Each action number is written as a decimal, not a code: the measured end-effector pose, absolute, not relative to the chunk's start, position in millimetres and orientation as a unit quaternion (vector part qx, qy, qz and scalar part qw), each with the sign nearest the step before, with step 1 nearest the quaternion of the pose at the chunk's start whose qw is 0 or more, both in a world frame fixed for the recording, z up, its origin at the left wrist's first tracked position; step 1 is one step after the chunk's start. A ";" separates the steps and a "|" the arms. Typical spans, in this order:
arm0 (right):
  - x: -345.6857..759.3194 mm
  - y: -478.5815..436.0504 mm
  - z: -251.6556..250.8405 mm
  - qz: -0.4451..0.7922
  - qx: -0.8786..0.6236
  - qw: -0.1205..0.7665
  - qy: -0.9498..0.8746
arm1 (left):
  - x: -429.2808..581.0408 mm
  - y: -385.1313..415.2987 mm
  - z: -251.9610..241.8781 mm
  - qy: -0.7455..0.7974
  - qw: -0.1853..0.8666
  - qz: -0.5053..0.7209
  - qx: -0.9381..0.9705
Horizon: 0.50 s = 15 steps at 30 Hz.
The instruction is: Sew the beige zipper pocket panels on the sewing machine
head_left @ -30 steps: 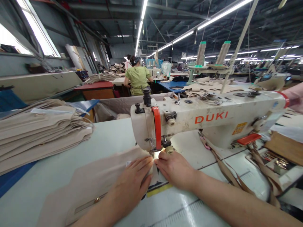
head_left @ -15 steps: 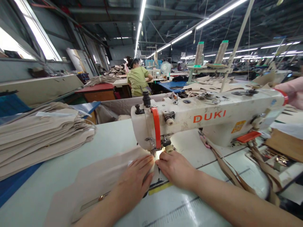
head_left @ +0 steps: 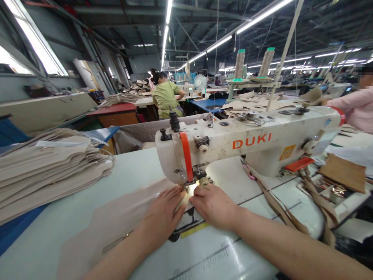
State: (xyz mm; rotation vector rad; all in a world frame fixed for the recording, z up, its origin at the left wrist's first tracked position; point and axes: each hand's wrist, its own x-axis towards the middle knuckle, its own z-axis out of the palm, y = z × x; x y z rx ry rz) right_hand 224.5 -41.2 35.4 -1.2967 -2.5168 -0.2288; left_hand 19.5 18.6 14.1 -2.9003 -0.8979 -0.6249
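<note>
A light beige fabric piece (head_left: 116,208) lies on the pale sewing table, one end under the needle area of a white DUKI sewing machine (head_left: 221,144). On its near part a slit with a gold-coloured metal bit (head_left: 126,235) shows beside my left forearm. My left hand (head_left: 163,212) rests on the fabric with fingers stretched toward the presser foot (head_left: 186,187) and the thumb apart. Just right of the foot, my right hand (head_left: 211,204) has its fingers curled, pinching at the fabric's edge; the fingertips are partly hidden. A lamp lights this spot.
A stack of beige fabric pieces (head_left: 58,163) lies at left. Tan straps (head_left: 274,202) hang beside the machine, near a tray of metal parts (head_left: 335,190). Thread cones (head_left: 239,66) stand behind. A co-worker in green (head_left: 166,97) and another in pink (head_left: 357,109) are farther off.
The fabric has slid a little forward and right past the needle area, with my left hand following. The view has turned slightly right, showing more of the person in pink.
</note>
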 end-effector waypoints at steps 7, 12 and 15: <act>221.9 -49.1 29.9 -0.071 -0.360 0.287 -0.885 | -25.1 -41.8 20.7 -0.320 0.011 -0.122 -0.939; 223.4 -50.5 25.5 -0.060 -0.341 0.315 -0.884 | -49.5 -72.4 42.4 -0.345 0.094 -0.198 -0.913; 224.7 -53.6 27.2 -0.065 -0.341 0.329 -0.878 | -75.4 -83.9 37.9 -0.397 0.154 -0.230 -0.875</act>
